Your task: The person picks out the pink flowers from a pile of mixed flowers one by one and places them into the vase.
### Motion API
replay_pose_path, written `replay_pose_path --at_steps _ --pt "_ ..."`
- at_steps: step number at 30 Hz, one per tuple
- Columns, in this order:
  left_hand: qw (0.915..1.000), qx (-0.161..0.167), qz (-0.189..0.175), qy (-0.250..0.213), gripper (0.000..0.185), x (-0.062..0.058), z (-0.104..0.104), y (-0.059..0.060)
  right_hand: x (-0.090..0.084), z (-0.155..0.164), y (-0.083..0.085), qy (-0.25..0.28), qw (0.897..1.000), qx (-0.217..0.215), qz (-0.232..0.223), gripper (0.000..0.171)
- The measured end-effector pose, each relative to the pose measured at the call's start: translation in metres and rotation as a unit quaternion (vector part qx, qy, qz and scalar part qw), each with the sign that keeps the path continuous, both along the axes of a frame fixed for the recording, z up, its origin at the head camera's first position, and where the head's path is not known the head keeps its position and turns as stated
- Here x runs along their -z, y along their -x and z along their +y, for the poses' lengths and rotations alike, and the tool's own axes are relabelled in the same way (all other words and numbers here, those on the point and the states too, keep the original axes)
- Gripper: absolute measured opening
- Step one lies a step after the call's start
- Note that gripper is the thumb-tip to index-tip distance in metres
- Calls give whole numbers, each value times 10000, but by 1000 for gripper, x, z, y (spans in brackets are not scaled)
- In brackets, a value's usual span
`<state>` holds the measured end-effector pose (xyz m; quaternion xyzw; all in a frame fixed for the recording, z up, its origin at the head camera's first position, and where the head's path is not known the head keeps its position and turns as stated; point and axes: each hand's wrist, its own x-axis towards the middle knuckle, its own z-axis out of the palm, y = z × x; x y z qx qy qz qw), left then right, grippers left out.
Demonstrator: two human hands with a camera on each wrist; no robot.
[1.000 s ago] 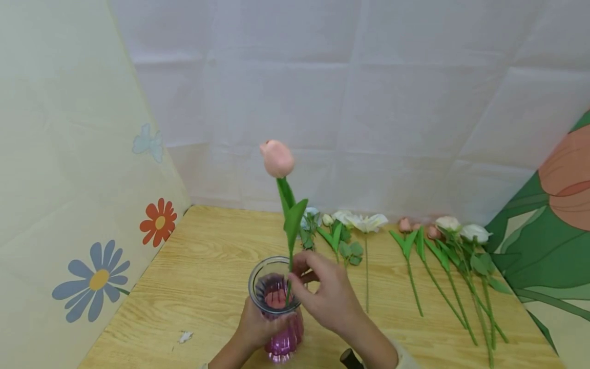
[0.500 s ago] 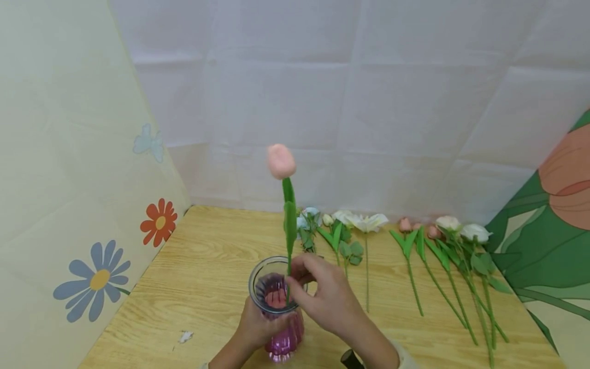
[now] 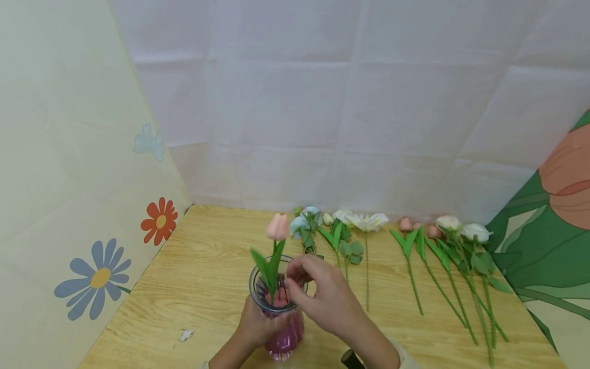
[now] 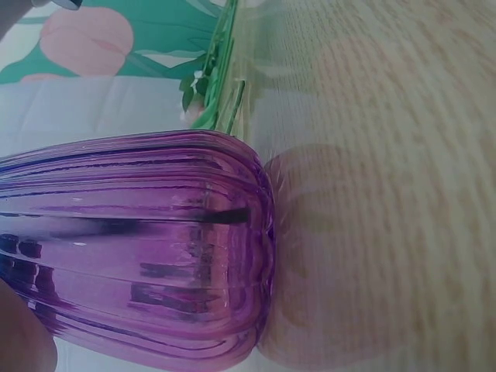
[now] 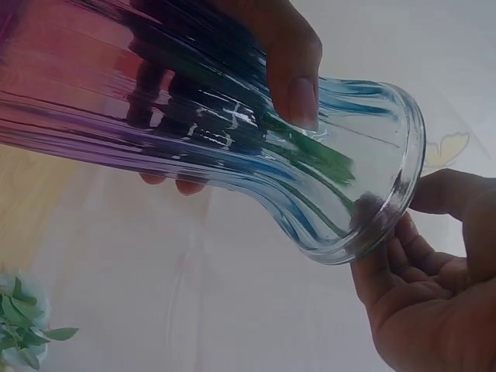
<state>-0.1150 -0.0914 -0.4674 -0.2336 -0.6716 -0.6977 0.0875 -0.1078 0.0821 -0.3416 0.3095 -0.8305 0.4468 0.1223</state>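
My left hand (image 3: pixel 255 323) grips a ribbed glass vase (image 3: pixel 287 339) around its neck, the vase standing on the wooden table. Its glass is clear at the rim and purple lower down. A pink tulip (image 3: pixel 277 227) stands in the vase, tilted slightly, its bloom above the rim and its lower stem hidden inside. In the right wrist view, green leaves (image 5: pixel 329 164) show through the glass neck. My right hand (image 3: pixel 324 292) is at the right side of the rim, thumb and fingers bent beside it, apart from the tulip, holding nothing.
White and blue flowers (image 3: pixel 310 223) with green leaves lie at the table's back, behind the vase. Further right lie several pink tulips (image 3: pixel 405 225) and white roses (image 3: pixel 476 233). A dark cylindrical object (image 3: pixel 351 359) sits below my right forearm. A white scrap (image 3: pixel 186 336) lies left.
The pink tulip has dropped down into the vase and turned, leaning left now. My right hand let go of its stem and stayed by the rim. My left hand keeps its hold.
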Motion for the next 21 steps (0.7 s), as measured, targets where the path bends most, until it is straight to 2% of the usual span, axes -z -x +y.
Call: replay_pose_path --at_steps 6,21 --pt "9999 -66 -132 42 68 -1 0 0 0 0 0 21 10000 23 -75 16" --pt "9999 -131 -32 89 65 -1 0 1 2 0 1 97 9999 -30 58 17"
